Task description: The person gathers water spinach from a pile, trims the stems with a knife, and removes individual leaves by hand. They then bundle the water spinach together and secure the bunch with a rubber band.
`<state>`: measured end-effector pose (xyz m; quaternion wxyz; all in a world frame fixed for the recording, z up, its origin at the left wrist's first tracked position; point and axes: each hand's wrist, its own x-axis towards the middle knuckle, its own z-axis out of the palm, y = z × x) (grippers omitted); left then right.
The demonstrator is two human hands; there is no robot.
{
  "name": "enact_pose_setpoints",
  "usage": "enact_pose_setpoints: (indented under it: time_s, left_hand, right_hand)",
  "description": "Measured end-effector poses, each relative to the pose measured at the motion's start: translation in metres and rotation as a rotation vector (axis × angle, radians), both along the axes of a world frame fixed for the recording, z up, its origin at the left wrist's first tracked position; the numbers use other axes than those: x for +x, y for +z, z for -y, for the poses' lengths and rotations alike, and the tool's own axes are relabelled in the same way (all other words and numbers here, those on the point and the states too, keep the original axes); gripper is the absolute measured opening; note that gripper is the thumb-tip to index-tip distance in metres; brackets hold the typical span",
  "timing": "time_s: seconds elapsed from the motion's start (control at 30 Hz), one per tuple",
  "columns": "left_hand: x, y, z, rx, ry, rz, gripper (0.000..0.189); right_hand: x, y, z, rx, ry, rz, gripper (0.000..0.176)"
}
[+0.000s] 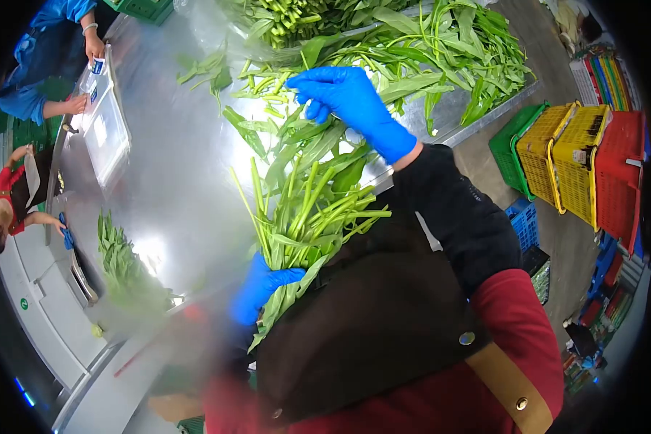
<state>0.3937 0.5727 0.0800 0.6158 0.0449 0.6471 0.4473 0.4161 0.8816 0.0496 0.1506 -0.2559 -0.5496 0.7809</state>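
Observation:
My left hand (262,288), in a blue glove, is wrapped round a bunch of leafy water spinach (307,210). The cut stems of the bunch point up and right, and some leaves hang below the hand. My right hand (347,101), also in a blue glove, hovers over loose stalks with its fingers loosely bent and tips apart. Nothing shows in its grasp. A large heap of water spinach (419,54) lies beyond and to the right of it on the metal table (188,145).
Another bunch of greens (119,249) lies at the left. A co-worker's hands (76,105) touch a clear plastic tray (107,134); another person (14,192) stands farther left. Green (513,148), yellow (575,155) and red baskets (618,173) line the floor at right.

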Motion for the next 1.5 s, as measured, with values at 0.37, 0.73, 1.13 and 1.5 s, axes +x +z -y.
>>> enact_pose_setpoints:
  time_s: [0.37, 0.73, 1.13, 1.5]
  left_hand:
    - [0.001, 0.003, -0.006, 0.03, 0.024, 0.061, 0.072]
    - [0.012, 0.006, -0.01, 0.016, 0.072, -0.021, 0.063]
    - [0.018, 0.002, -0.007, -0.066, 0.109, -0.071, 0.059]
    - [0.019, 0.008, -0.01, -0.019, 0.057, -0.014, 0.072]
  right_hand:
    - [0.025, 0.031, 0.07, 0.118, 0.822, 0.267, 0.027]
    - [0.035, 0.008, 0.017, -0.027, 0.067, 0.124, 0.015]
    - [0.048, 0.002, 0.05, 0.972, 0.359, 0.25, 0.035]
    - [0.036, -0.004, 0.052, 0.68, 0.878, -0.273, 0.02]
